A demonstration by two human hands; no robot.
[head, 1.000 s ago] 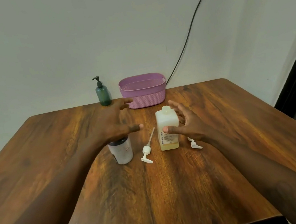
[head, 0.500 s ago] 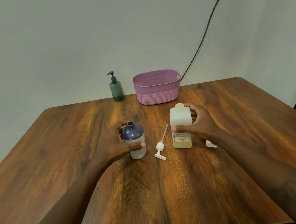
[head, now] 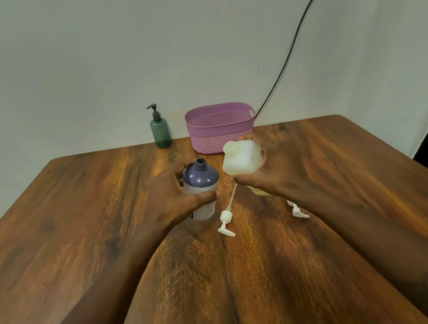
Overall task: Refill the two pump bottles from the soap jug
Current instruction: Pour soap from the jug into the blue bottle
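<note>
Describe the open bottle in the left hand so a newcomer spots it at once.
Near the middle of the brown wooden table, the left hand grips a squat round bottle with a frosted white body and dark purple domed shoulder. Unlike the green pump bottle at the far edge, its neck is open, and the pale square jug beside it lacks purple.

The table (head: 75, 211) is warm brown with dark wood-grain streaks. The far basket (head: 220, 138) is lilac-pink, with a woven pattern low down. The pump bottle (head: 161, 135) on its left is dark green with a black pump. The open bottle (head: 200, 176) has a navy shoulder and frosted white body. The soap jug (head: 240, 160) is milky white and the loose pump (head: 226, 218) white.
</note>
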